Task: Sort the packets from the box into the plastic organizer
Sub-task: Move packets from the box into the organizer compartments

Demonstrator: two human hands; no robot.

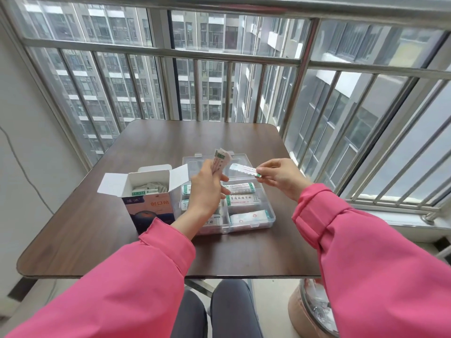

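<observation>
An open cardboard box (148,203) stands on the table left of centre, with several white packets (148,187) inside. To its right lies a clear plastic organizer (251,224) with its lid swung back; several compartments hold white packets with green ends. My left hand (207,189) hovers over the organizer's left half and grips a small stack of packets (220,160) upright. My right hand (283,178) is above the organizer's right edge and pinches a single packet (244,170) by its green end, held level.
The dark wooden table (122,240) sits against a metal window railing (302,76). A wall is at the left. A round bin (314,311) lined with plastic stands on the floor at the lower right. My knees are under the table's front edge.
</observation>
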